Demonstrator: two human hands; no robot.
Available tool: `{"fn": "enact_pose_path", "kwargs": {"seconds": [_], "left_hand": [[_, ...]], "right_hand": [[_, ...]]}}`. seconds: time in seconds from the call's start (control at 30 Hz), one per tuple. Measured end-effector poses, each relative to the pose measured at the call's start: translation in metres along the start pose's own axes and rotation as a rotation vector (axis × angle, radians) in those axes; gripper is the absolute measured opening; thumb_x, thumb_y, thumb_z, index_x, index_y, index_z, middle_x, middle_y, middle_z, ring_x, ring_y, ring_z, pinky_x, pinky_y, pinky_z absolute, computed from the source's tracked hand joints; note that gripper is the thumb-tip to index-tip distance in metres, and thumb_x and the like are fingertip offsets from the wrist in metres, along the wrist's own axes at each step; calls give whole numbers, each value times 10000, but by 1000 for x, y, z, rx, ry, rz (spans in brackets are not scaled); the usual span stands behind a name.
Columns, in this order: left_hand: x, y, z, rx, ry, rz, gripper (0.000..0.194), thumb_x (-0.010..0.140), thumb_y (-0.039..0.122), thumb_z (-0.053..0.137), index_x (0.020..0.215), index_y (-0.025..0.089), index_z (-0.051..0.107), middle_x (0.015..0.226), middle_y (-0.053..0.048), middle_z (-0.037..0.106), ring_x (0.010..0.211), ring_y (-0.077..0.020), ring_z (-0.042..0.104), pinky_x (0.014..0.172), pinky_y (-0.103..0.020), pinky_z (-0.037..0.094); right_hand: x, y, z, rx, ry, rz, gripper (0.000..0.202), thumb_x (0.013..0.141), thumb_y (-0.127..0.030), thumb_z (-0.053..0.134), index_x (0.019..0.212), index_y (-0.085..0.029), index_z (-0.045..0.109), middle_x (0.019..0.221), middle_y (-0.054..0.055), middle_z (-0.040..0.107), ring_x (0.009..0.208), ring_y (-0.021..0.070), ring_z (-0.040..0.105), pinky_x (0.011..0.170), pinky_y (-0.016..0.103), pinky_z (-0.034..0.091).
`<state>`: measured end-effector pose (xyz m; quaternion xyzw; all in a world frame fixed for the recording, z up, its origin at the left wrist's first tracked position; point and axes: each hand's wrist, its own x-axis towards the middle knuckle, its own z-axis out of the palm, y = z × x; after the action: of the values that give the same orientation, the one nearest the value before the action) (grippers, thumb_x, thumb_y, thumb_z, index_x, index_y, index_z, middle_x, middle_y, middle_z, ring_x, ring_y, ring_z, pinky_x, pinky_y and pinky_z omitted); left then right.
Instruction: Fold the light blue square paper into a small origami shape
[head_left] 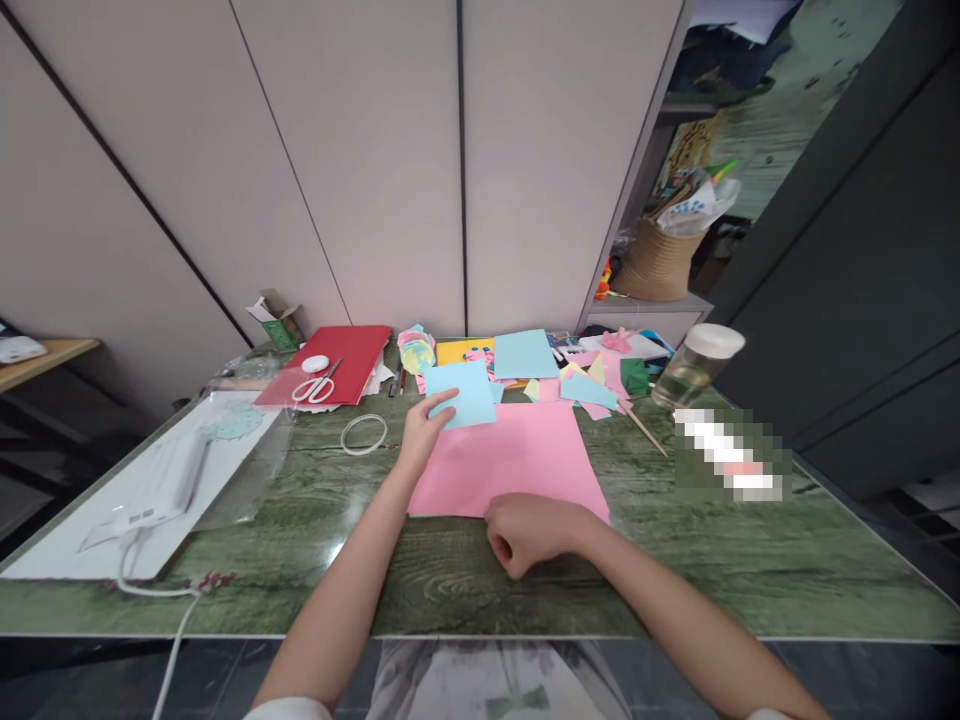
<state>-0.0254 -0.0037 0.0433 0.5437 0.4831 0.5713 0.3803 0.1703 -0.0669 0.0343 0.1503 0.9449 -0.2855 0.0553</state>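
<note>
My left hand (pixel 427 428) grips a light blue square sheet of paper (pixel 471 385) at its lower left corner, fingers on its face. That sheet is over the far left part of a larger pink sheet of paper (pixel 517 455) lying flat on the table. My right hand (pixel 529 530) is curled into a fist at the near edge of the pink sheet, and nothing shows inside it. Just behind the held sheet lie another light blue sheet (pixel 525 354) and a yellow piece (pixel 454 352).
White-handled scissors (pixel 319 385) lie on a red folder (pixel 349 350). Paper scraps (pixel 589 388), a wooden stick (pixel 643 428) and a lidded clear jar (pixel 694 365) are at the right. To the left are a white cable ring (pixel 364 434) and a white power strip (pixel 169 480) with its cord.
</note>
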Motion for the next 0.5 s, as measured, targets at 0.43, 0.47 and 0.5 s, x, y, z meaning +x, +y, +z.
{"fn": "enact_pose_path", "kwargs": {"seconds": [0.43, 0.47, 0.5], "left_hand": [[0, 2, 0, 17, -9, 4, 356, 668, 251, 561, 1009, 179, 634, 1105, -57, 605, 1048, -240, 508, 899, -344, 356], [-1, 2, -1, 16, -10, 6, 358, 670, 254, 560, 1013, 180, 632, 1106, -55, 604, 1047, -240, 509, 897, -343, 358], [-1, 2, -1, 15, -11, 10, 358, 672, 257, 560, 1014, 180, 631, 1108, -53, 603, 1046, -239, 509, 897, -342, 358]], "right_hand": [[-11, -17, -4, -221, 58, 112, 149, 626, -159, 527, 684, -169, 664, 621, 19, 618, 589, 125, 507, 575, 247, 300], [-9, -22, -1, -291, 59, 124, 149, 631, -164, 526, 686, -158, 664, 619, 39, 624, 597, 138, 516, 575, 258, 291], [-8, -27, 1, -357, 67, 143, 147, 639, -168, 523, 679, -142, 661, 623, 61, 627, 608, 150, 526, 576, 267, 285]]}}
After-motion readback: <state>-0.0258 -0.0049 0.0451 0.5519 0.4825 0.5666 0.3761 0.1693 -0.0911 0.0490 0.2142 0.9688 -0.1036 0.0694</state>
